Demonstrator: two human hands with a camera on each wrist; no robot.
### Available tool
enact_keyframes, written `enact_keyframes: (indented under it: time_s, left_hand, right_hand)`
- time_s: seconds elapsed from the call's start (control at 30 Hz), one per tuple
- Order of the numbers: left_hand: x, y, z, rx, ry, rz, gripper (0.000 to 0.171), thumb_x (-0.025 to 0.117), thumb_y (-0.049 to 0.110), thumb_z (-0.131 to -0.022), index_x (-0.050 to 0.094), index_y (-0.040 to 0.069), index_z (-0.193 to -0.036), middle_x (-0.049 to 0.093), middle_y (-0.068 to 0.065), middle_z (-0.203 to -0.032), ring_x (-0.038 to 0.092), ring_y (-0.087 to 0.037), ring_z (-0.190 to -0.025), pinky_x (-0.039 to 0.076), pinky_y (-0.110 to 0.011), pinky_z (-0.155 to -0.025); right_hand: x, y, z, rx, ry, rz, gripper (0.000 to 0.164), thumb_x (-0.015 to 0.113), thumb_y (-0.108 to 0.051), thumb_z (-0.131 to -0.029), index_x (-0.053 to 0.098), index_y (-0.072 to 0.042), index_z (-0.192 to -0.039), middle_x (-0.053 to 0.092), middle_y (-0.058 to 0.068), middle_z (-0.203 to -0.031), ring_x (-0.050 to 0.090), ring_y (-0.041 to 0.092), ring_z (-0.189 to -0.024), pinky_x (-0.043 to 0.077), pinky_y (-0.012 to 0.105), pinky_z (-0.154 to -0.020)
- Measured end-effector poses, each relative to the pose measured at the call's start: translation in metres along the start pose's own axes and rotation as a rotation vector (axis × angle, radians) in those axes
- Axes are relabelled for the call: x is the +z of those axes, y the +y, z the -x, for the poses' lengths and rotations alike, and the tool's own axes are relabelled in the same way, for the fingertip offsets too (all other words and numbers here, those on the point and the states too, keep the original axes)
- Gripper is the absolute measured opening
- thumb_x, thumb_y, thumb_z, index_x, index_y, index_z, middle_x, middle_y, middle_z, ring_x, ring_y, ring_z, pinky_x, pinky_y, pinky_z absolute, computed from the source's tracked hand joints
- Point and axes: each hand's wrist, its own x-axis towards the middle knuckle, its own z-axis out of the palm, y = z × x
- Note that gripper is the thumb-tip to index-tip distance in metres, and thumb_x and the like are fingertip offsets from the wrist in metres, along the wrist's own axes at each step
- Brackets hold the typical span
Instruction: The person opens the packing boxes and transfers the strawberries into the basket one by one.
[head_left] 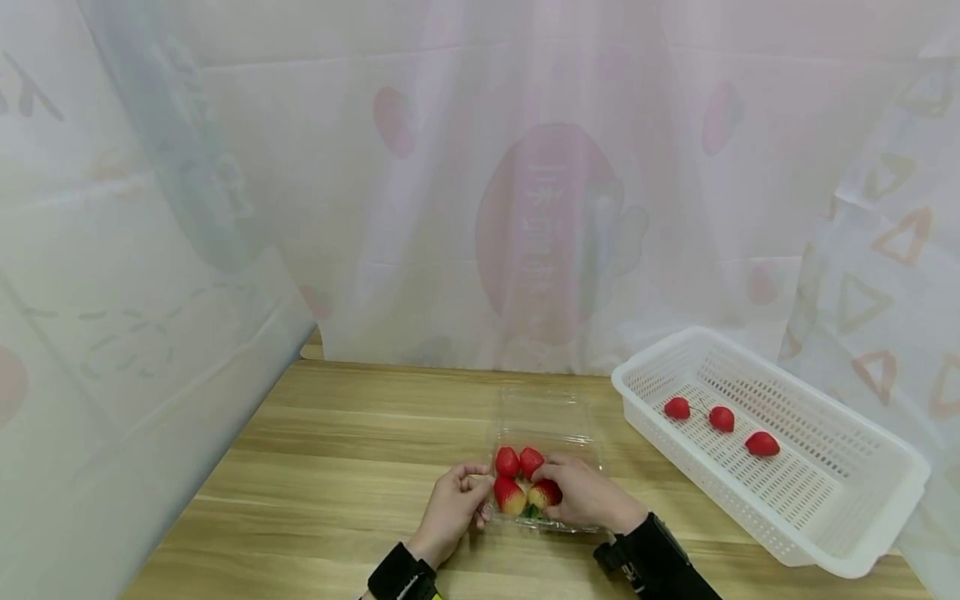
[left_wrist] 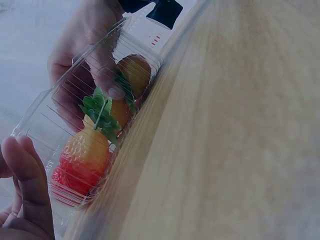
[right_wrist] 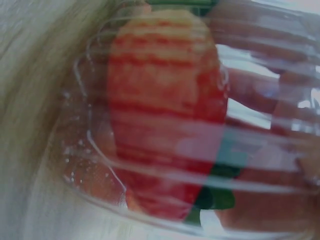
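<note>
A clear plastic clamshell box (head_left: 577, 527) lies on the table with its lid (head_left: 543, 412) folded back. Inside are several strawberries, two all-red ones (head_left: 507, 462) at the back and red-and-yellow ones (head_left: 510, 497) in front. My left hand (head_left: 453, 504) pinches the box's left edge between thumb and fingers. My right hand (head_left: 585, 492) reaches into the box's right side and grips a strawberry (head_left: 546, 493) with green leaves. Through the box wall in the left wrist view, the right thumb (left_wrist: 107, 75) lies against fruit and leaves. Close up, a strawberry (right_wrist: 165, 110) shows behind ribbed plastic.
A white perforated basket (head_left: 817, 500) stands on the right of the table, with three red strawberries (head_left: 722, 418) in it. Printed white curtains (head_left: 420, 208) hang behind the table and at both sides. The tabletop (head_left: 337, 450) is wood-grained.
</note>
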Motion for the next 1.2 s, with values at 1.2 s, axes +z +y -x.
enact_keyframes:
  time_s: [1.2]
  left_hand:
    - [-0.0001, -0.0010, -0.0001, 0.001, -0.003, -0.010, 0.037, 0.063, 0.014, -0.098, 0.050, -0.008, -0.124, 0.056, 0.003, -0.067, 0.055, -0.005, -0.051, 0.048, -0.016, -0.045]
  right_hand:
    - [0.0026, 0.0046, 0.0019, -0.024, 0.056, -0.030, 0.037, 0.078, -0.014, -0.077, 0.070, -0.009, -0.112, 0.065, 0.008, -0.121, 0.063, 0.026, -0.110, 0.056, 0.038, -0.092]
